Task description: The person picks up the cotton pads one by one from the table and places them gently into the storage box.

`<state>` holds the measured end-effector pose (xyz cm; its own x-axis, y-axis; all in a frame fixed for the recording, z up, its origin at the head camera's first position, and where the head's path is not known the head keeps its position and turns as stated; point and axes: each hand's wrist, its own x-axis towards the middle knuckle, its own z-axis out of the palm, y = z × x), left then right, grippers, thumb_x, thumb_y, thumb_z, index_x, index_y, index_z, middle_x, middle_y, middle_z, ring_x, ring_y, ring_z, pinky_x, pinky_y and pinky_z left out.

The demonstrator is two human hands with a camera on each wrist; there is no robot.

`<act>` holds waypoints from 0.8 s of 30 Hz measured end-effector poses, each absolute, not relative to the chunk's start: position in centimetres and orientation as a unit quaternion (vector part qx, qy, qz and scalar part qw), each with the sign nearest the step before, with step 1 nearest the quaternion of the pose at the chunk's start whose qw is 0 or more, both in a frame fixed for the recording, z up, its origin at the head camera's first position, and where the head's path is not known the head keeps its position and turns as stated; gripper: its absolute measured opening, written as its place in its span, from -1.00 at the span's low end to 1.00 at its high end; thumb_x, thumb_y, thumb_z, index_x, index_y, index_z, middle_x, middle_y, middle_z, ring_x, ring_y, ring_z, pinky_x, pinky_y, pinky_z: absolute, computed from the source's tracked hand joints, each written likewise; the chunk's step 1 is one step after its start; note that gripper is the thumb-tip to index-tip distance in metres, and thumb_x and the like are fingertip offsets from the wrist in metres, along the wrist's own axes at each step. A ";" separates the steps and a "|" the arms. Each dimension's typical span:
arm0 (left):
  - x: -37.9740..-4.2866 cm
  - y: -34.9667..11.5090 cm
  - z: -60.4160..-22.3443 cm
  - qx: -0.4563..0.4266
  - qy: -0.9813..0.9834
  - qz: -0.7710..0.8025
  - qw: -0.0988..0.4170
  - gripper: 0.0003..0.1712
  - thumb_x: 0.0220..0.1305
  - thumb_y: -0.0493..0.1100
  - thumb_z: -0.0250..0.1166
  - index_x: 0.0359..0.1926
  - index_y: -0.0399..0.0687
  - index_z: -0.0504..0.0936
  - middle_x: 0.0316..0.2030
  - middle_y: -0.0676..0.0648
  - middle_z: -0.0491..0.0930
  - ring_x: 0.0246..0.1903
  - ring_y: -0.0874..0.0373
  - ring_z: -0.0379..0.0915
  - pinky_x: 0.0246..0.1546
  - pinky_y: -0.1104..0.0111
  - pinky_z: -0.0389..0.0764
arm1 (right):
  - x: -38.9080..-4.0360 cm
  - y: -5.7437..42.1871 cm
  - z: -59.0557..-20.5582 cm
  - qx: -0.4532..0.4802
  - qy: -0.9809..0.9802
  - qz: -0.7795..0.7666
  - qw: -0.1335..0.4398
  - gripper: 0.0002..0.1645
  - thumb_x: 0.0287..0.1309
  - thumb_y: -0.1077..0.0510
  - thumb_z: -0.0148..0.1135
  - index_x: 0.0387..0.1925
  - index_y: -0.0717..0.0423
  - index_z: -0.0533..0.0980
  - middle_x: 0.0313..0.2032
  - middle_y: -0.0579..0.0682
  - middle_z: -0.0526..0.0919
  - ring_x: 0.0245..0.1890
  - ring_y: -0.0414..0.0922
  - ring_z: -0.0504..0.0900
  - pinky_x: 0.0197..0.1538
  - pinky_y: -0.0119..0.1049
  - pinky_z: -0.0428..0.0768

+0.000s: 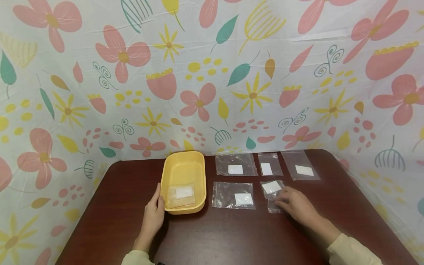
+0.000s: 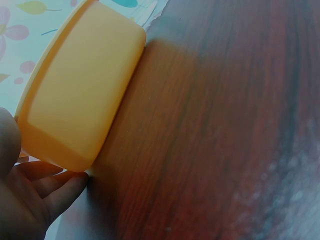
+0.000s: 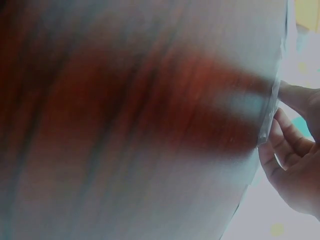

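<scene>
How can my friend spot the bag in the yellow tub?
On the dark table, find the yellow tub by the left hand. In its near end is a clear bag with a white piece. It's the only bag in there; the other bags are to the tub's right.

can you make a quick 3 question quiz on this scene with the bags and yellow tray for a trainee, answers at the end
1. True or false: the yellow tray is empty.
2. Count: how many clear bags lie in the back row, nearest the patterned sheet?
3. Multiple choice: what is the right hand touching?
A) the yellow tray
B) a front-row bag
C) the patterned sheet

Key:
1. False; a bag with a white card lies inside.
2. Three.
3. B.
</scene>
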<state>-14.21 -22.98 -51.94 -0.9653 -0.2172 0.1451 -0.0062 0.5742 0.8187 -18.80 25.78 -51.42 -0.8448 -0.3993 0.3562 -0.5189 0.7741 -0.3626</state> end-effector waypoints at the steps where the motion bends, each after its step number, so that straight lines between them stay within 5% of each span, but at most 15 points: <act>1: -14.2 -23.0 -51.9 0.063 -0.880 -0.457 0.115 -0.41 0.62 -0.09 -0.13 0.58 0.12 0.10 0.40 -0.25 0.31 -0.70 0.25 -0.02 -0.07 0.14 0.42 | -18.8 25.8 -51.4 0.246 -0.933 0.230 0.130 -0.80 -0.07 0.22 0.59 -0.50 -0.17 0.73 -0.42 -0.32 0.49 -0.38 -0.29 0.50 -0.27 -0.23 0.55; 10: -14.1 -22.9 -51.8 0.065 -0.880 -0.456 0.113 -0.41 0.62 -0.08 -0.14 0.58 0.12 0.09 0.40 -0.21 0.32 -0.70 0.24 0.01 -0.12 0.17 0.43 | -18.8 25.9 -51.5 0.251 -0.926 0.242 0.146 -0.81 -0.09 0.24 0.59 -0.47 -0.13 0.76 -0.41 -0.32 0.53 -0.37 -0.29 0.54 -0.26 -0.21 0.57; 16: -14.1 -22.9 -51.9 0.063 -0.881 -0.456 0.113 -0.41 0.63 -0.06 -0.15 0.58 0.13 0.08 0.20 -0.34 0.50 -0.72 0.25 -0.02 -0.10 0.16 0.42 | -19.0 26.0 -51.0 0.253 -0.923 0.241 0.162 -0.80 -0.10 0.26 0.59 -0.40 -0.08 0.78 -0.41 -0.30 0.56 -0.39 -0.29 0.53 -0.30 -0.25 0.57; 24: -14.1 -22.9 -51.9 0.061 -0.879 -0.459 0.116 -0.41 0.63 -0.07 -0.15 0.58 0.10 0.09 0.46 -0.14 0.20 -0.65 0.19 0.08 -0.04 0.13 0.41 | -19.3 26.0 -49.0 0.232 -0.926 0.256 0.153 -0.83 -0.04 0.26 0.57 -0.34 -0.02 0.79 -0.41 -0.27 0.56 -0.43 -0.29 0.47 -0.38 -0.31 0.50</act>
